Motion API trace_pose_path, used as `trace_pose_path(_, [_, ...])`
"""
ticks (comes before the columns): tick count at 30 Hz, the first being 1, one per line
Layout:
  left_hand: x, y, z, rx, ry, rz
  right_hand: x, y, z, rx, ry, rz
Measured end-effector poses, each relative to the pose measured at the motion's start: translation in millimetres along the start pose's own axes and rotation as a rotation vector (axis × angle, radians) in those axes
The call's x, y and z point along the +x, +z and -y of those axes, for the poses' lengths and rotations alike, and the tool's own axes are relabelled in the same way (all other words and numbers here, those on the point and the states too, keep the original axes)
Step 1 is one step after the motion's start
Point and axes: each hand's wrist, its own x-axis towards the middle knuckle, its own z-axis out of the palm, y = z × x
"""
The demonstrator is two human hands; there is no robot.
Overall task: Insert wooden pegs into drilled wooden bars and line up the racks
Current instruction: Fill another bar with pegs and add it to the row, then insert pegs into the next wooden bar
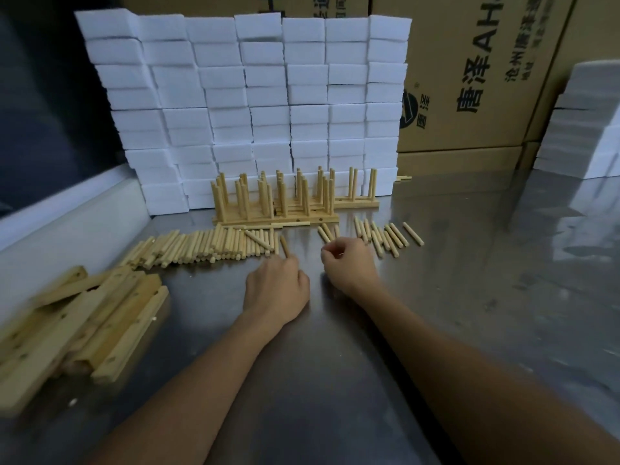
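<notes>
Several finished racks (pixel 275 203) of wooden bars with upright pegs stand in a row against the foam wall. A long heap of loose pegs (pixel 204 245) lies in front of them on the left, and a smaller group of pegs (pixel 382 236) on the right. A pile of drilled wooden bars (pixel 87 317) lies at the near left. My left hand (pixel 276 290) pinches a single peg (pixel 284 246) at the heap's right end. My right hand (pixel 349 263) is curled with its fingertips on pegs beside the right group; what it grips is partly hidden.
A tall wall of white foam blocks (pixel 255 95) stands behind the racks. Printed cardboard boxes (pixel 476 78) rise at the back right, with another foam stack (pixel 590 129) at the far right. The steel tabletop (pixel 335 364) is shiny. A white ledge (pixel 67 209) runs along the left.
</notes>
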Motion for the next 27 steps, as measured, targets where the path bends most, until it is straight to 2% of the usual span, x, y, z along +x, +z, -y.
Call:
trace_pose_path(4, [-18,-10,9,0.017,0.100,-0.045,-1,4,0,-0.167,-0.071,0.002])
trace_pose_path(6, [-19,-15,15,0.024,0.087,-0.025,-1,7,1,-0.263,-0.106,0.018])
trace_pose_path(11, [-12,-24,29,0.103,-0.087,0.000,-2,6,-1,-0.316,-0.141,0.051])
trace_pose_path(16, [-6,-33,50,0.283,-0.313,-0.108,0,5,-4,-0.287,-0.146,0.054])
trace_pose_path(22, [-8,-41,71,0.254,-0.604,0.043,0,4,-5,-0.247,-0.134,0.061])
trace_pose_path(27, [-7,-43,71,0.241,-0.617,0.064,0,3,-5,-0.218,-0.127,0.071])
